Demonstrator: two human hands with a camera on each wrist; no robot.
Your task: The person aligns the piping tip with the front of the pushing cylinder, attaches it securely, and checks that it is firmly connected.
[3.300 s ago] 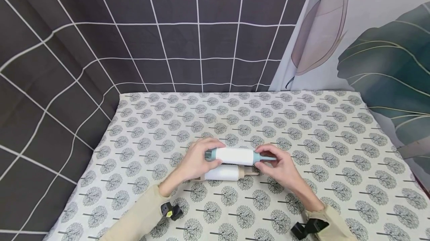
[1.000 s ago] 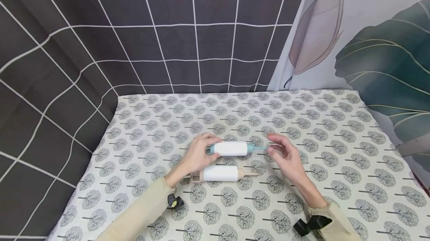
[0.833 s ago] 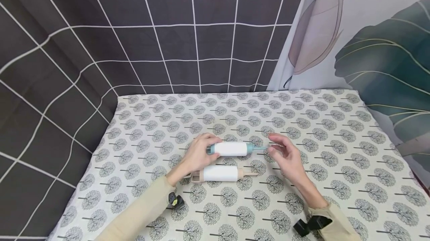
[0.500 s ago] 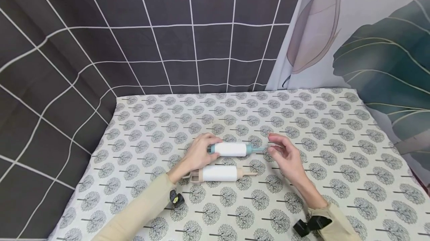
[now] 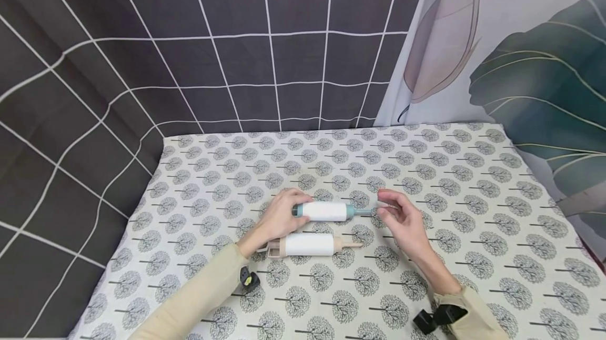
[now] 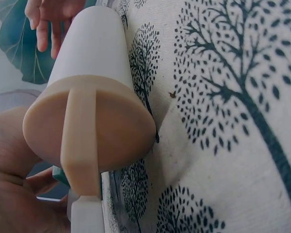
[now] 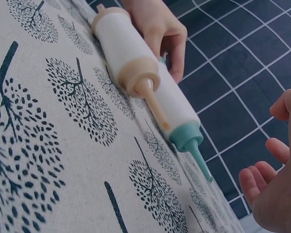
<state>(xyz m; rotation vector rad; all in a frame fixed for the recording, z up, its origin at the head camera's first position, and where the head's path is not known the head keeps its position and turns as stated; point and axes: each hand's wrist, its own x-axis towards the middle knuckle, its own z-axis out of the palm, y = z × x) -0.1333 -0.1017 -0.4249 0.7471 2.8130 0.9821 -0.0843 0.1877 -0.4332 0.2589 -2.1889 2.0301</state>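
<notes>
Two white rollers lie almost side by side on the cloth. The farther, a teal-ended roller [image 5: 324, 211], has a thin rod pointing right. My left hand [image 5: 282, 215] holds its left end between thumb and fingers. The nearer, a beige-ended roller [image 5: 310, 245], also has a thin rod at the right and a rectangular beige part at the left, close below the left wrist. My right hand [image 5: 401, 219] hovers beside the teal rod's tip, fingers gently curved and apart. In the right wrist view, the right hand [image 7: 276, 179] is apart from the teal rod [image 7: 200, 162].
A white cloth [image 5: 426, 277] printed with grey trees covers the table. A dark curtain [image 5: 303, 58] with white grid lines stands behind and to the left. At the right hangs a pale curtain [image 5: 511, 3] with large leaf prints.
The right hand let go of the teal-ended roller's right end and drew back slightly right. That roller moved a little farther from the beige-ended one. In the last second the hands stay nearly still.
</notes>
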